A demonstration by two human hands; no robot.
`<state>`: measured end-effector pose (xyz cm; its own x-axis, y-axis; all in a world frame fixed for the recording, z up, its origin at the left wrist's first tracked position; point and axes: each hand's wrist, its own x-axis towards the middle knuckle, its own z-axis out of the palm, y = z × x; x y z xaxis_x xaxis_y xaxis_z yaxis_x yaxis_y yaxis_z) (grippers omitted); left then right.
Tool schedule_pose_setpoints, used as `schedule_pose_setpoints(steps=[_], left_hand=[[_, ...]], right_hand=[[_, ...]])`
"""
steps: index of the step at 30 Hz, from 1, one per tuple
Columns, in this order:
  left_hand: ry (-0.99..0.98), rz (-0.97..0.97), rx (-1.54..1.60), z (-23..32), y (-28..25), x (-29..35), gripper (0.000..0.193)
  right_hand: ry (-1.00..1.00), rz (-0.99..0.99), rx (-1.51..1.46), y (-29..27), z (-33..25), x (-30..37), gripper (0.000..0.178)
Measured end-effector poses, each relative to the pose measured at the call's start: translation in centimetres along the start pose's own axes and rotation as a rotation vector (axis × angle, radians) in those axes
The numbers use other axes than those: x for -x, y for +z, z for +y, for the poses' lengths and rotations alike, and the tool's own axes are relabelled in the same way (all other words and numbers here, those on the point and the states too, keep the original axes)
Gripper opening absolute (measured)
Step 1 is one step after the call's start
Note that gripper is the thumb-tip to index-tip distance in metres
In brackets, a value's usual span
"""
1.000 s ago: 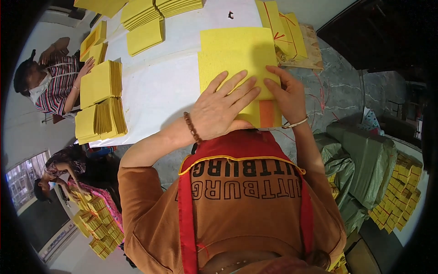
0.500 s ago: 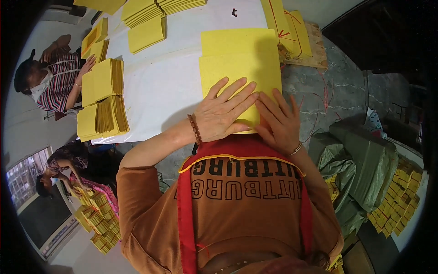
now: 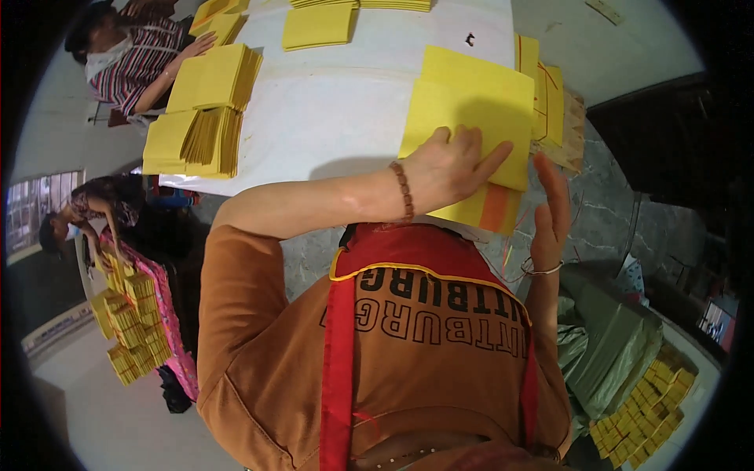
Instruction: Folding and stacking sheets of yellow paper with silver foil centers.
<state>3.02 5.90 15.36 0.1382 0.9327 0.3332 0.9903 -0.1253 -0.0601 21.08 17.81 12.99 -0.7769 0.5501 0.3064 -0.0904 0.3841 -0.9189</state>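
A yellow paper sheet [image 3: 471, 90], lying over another with a lower flap and an orange stripe [image 3: 493, 207], rests slightly turned at the table's near right corner. Palm down on it is my left hand [image 3: 455, 166]; its fingers are bent and apart, one stretched to the right, with no grip on the sheet to be seen. Just off the sheet's right edge, my right hand [image 3: 550, 208] is raised edge-on, fingers extended and nothing in it. A dark beaded bracelet circles my left wrist, a thin bangle my right.
Stacks of folded yellow paper [image 3: 212, 78] line the white table's [image 3: 330, 102] left side, where a person [image 3: 145, 59] sits. Another person [image 3: 98, 208] bends over yellow bundles [image 3: 137, 322] at lower left. Tied yellow bundles [image 3: 552, 102] stand beyond the right edge; green sheeting [image 3: 613, 345] lies lower right.
My right hand has lifted off the paper and turned edge-on. My left hand's fingers have bent. The sheet has turned slightly, baring the orange stripe; the whole view has shifted.
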Motion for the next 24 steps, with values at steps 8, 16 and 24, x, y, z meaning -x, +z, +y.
schedule_pose_setpoints(steps=[8, 16, 24], left_hand=[[-0.258, 0.608, 0.398, -7.3, -3.1, 2.2, 0.045], [-0.408, 0.174, 0.023, -13.0, 9.3, 14.6, 0.05], [-0.371, 0.073, 0.169, -10.6, 13.3, 18.1, 0.037]], right_hand=[[-0.142, 0.22, -0.1, 2.2, -0.5, -0.4, 0.069], [-0.067, -0.122, 0.422, 1.5, -0.9, -0.7, 0.035], [0.024, -0.062, 0.288, 1.6, -0.3, -0.7, 0.031]])
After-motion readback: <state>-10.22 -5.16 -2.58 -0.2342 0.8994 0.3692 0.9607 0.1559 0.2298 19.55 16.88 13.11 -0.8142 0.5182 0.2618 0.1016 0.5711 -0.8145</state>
